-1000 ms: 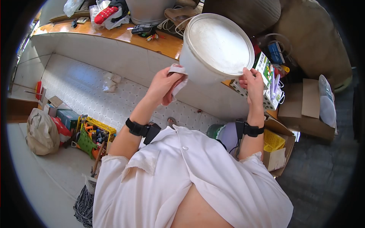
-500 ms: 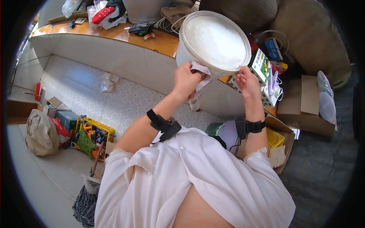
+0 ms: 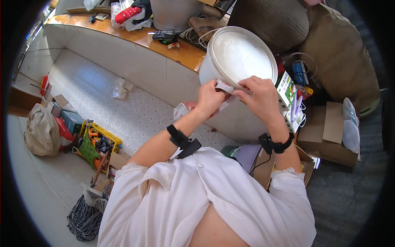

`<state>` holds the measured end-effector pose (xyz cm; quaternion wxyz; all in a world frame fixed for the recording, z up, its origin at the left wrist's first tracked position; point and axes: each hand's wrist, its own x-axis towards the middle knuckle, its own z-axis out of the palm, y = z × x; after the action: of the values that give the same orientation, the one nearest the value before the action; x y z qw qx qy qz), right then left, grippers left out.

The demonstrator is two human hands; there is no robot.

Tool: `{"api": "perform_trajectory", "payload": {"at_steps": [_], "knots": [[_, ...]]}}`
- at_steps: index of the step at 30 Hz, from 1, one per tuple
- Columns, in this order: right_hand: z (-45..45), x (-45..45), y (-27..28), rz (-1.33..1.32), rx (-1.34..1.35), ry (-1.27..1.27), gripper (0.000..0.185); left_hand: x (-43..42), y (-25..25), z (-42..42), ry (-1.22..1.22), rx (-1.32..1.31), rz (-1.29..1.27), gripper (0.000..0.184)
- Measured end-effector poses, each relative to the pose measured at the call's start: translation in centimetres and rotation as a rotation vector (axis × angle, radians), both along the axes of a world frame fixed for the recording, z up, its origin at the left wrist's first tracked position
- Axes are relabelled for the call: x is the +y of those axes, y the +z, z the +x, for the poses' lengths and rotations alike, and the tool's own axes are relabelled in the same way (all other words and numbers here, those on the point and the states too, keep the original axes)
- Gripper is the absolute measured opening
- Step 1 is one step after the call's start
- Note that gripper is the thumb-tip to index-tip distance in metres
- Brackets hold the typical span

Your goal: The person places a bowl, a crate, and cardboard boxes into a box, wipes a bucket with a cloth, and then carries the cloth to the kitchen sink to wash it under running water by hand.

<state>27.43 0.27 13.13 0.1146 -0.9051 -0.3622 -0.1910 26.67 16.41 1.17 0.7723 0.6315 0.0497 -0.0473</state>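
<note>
A white lidded bucket (image 3: 242,55) stands at the edge of the wooden ledge, its lid facing up toward me. Bunched in my left hand (image 3: 210,99) is a light patterned cloth (image 3: 224,86), pressed near the front rim of the bucket; part of it hangs down behind my wrist. My right hand (image 3: 261,99) is at the front rim, with thumb and fingertips brought together by the cloth's upper end. Whether those fingertips grip the cloth or only the rim is hard to make out.
On the wooden ledge (image 3: 123,31) are a metal pail (image 3: 170,16), a bagged red item (image 3: 127,15) and cables. Right of the bucket are small boxes (image 3: 286,91) and a cardboard box (image 3: 323,133). A yellow crate (image 3: 101,142) of tools stands lower left.
My right hand has left the right side of the rim and moved left toward the cloth. Before that, my left hand brought the cloth up against the bucket. The view has shifted slightly.
</note>
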Motion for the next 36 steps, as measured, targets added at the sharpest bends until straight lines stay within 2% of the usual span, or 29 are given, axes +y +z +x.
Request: {"api": "perform_trajectory", "payload": {"at_steps": [2,4,5,7,12,14,16,19,20,21,23,27,29,32,35,36], "knots": [[0.9,0.8,-0.6,-0.054,0.092,-0.046,0.022,-0.1,-0.1,0.1,0.001,0.004,0.029,0.021],[1.4,1.0,-0.2,-0.054,0.138,-0.04,0.02,-0.8,-1.1,0.5,0.065,-0.056,-0.202,0.019],[1.5,0.9,-0.1,-0.052,0.183,-0.044,0.019,-0.8,-1.7,0.5,0.072,-0.052,-0.205,0.019],[1.8,0.9,-0.2,-0.053,0.181,-0.026,0.019,-0.4,-0.9,0.3,0.017,-0.041,-0.026,0.02],[1.8,1.0,-0.9,0.028,0.249,-0.055,0.019,-0.4,-1.3,0.8,0.047,-0.008,0.01,0.023],[1.8,1.0,-0.7,0.001,0.133,-0.006,0.019,-0.8,-2.0,0.7,0.043,0.0,0.012,0.022],[1.8,0.8,-1.2,0.01,0.132,-0.017,0.019,-0.7,-1.7,0.9,0.085,-0.144,0.134,0.022],[1.8,1.0,-0.7,-0.006,0.16,-0.02,0.019,-0.2,-0.6,0.5,0.041,-0.062,0.12,0.021],[1.5,1.0,-0.4,-0.012,0.17,-0.024,0.019,-0.8,-2.0,0.8,0.055,-0.028,-0.033,0.02],[1.8,1.1,-0.1,-0.007,0.157,-0.025,0.019,-0.6,-1.4,0.8,0.054,-0.041,-0.027,0.02],[2.5,1.6,0.5,0.007,0.325,-0.095,0.026,-0.2,-0.6,0.3,0.029,-0.062,0.073,0.022],[6.1,6.6,0.8,-0.008,0.128,-0.12,0.04,-0.6,-1.1,0.0,0.074,-0.117,-0.025,0.02],[8.3,8.9,0.5,-0.377,0.177,-0.238,0.046,-0.5,-3.0,1.0,-0.001,-0.078,-0.156,0.022],[11.0,9.6,-1.9,-0.387,0.177,-0.16,0.048,0.3,-1.9,1.0,-0.046,-0.047,-0.091,0.022],[11.0,9.4,-1.8,-0.342,0.222,-0.134,0.043,0.4,-0.5,0.5,-0.015,-0.028,-0.057,0.021],[10.7,9.3,-1.6,-0.346,0.228,-0.134,0.043,0.2,-0.6,0.6,0.021,-0.107,-0.057,0.02]]}}
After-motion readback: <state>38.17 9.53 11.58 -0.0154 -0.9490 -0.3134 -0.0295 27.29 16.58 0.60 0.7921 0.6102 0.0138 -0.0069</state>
